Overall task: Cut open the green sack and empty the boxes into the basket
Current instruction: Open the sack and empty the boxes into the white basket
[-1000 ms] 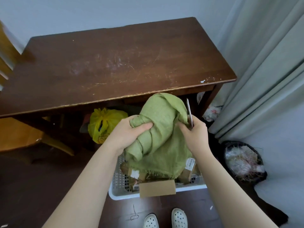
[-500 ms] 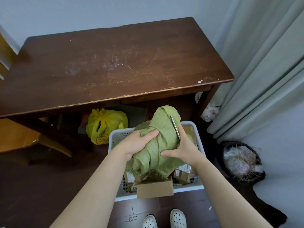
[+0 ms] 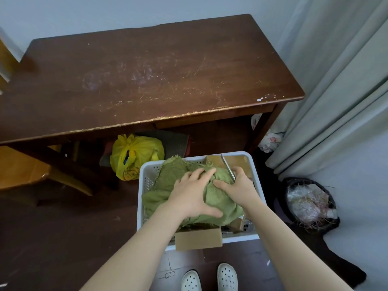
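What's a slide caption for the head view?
Both hands, left hand and right hand, press the green sack into the white basket.

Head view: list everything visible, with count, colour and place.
Table: 1, dark brown, against wall.
Basket: 1, white, on floor before table.
Green sack: 1, crumpled in basket.
Cardboard box: 1 clear, brown, over basket's near rim; others partly hidden.
Blade: 1, metal, in right hand.
Yellow bag: 1, under table.
Bin: 1, black, by curtain.
Curtain: grey-green, right.
Shoes: 2, white, bottom.
Left hand: pressing sack.
Right hand: on sack.
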